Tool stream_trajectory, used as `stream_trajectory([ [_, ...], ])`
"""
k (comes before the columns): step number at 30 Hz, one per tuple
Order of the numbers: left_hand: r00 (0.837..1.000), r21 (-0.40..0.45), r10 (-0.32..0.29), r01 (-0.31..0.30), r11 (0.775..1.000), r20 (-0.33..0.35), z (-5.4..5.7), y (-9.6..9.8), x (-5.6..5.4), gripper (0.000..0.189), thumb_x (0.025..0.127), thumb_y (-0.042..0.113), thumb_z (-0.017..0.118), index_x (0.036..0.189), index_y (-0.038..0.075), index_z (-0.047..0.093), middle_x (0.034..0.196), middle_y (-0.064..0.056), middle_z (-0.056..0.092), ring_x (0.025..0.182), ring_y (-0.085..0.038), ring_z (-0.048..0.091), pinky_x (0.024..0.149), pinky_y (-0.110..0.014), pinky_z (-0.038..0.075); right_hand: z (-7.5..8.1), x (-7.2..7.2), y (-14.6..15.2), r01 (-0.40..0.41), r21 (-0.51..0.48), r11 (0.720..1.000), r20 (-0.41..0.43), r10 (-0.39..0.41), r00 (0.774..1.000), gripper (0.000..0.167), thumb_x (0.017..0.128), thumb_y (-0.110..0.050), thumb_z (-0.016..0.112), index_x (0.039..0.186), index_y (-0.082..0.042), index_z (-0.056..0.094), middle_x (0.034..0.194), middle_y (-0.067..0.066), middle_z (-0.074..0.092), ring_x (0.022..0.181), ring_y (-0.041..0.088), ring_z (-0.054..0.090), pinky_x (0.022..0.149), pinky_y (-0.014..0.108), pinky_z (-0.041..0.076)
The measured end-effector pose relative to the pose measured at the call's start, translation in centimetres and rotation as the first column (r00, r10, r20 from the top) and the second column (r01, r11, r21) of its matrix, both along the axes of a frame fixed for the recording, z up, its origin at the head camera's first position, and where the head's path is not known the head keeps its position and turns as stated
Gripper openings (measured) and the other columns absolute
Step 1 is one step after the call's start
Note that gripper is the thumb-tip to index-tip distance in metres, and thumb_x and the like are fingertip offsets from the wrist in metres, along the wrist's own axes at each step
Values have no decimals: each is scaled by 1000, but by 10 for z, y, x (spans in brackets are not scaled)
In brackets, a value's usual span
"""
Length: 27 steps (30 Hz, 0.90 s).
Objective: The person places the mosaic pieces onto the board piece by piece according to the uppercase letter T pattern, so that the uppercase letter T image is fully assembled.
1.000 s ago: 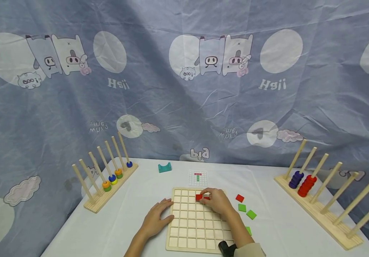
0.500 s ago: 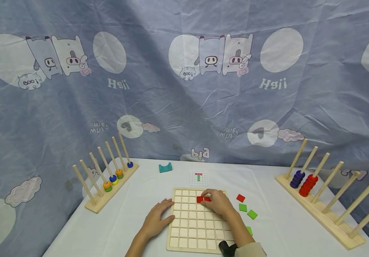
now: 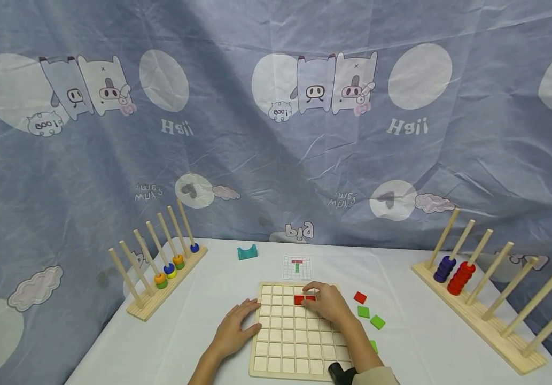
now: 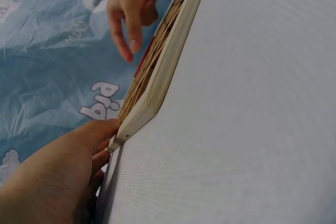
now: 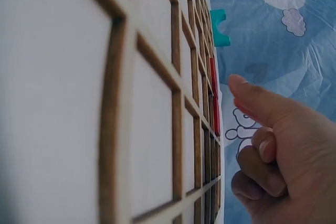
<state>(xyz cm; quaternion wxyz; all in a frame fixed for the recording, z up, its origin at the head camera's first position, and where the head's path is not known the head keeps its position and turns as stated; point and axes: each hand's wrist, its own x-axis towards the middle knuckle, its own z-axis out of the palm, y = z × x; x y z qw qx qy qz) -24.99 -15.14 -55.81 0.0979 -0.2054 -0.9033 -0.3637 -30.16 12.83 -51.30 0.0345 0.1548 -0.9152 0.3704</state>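
Nearest: gridded board point(image 3: 287, 351), flat on the counter point(image 3: 160, 342). Left hand point(image 3: 235, 329) lies against its left rim, fingers relaxed and spread, gripping nothing; presumably there to keep the board from sliding. Right hand point(image 3: 327, 305) is over the far right part, thumb and index extended and apart, other fingers curled in, no tile seen between them; contact with the tile below cannot be told. Two red tiles point(image 3: 299, 300) sit side by side in the second row from the far edge, right one partly covered. Spare red tile point(image 3: 360, 298) and green tiles point(image 3: 378, 322) lie off the right rim, probably for easy right-hand reach. Printed card point(image 3: 297, 267) stays readable beyond the far rim. Open room: wide margins between board and both peg racks point(image 3: 491, 330); narrower behind, where teal piece point(image 3: 247, 253) lies near the counter's far edge, then curtain point(image 3: 276, 160).
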Motion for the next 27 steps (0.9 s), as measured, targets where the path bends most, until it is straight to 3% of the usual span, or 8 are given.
stream_trajectory([
  [2, 1000, 1, 1, -1, 1000, -3, 0, 0, 0, 51, 86, 40, 63, 128, 13, 53, 136, -3, 48, 130, -28, 36, 108, -49, 23, 2, 0, -1, -1, -18, 1000, -8, 1, 1000, 29, 78, -25, 75, 103, -13, 66, 47, -5, 37, 43, 7, 27, 39, 22, 25],
  [7, 1000, 2, 0, 0, 1000, -8, 0, 0, 0, 51, 86, 39, 63, 128, 12, 54, 136, -3, 49, 130, -28, 36, 107, -50, 24, 5, -2, -2, -5, -37, 999, -39, 4, 999, 29, 79, -26, 74, 104, -14, 66, 45, -8, 28, 40, 6, 19, 37, 19, 18],
  [16, 1000, 4, -3, 3, 1000, -11, 0, 1, 2, 51, 86, 38, 63, 128, 11, 54, 135, -5, 49, 130, -30, 36, 107, -52, 24, 26, -2, 10, 13, -188, 982, -83, -29, 996, 39, 79, -25, 74, 114, -13, 64, 43, -7, 25, 39, 6, 17, 36, 19, 18],
  [27, 1000, -4, 12, -12, 1000, -11, -1, 1, 1, 51, 85, 39, 64, 128, 13, 54, 135, -2, 49, 130, -26, 36, 108, -48, 24, 54, 6, 53, 76, -276, 958, -246, -147, 958, 44, 79, -35, 72, 118, -17, 61, 43, -6, 25, 36, 3, 17, 32, 22, 21],
])
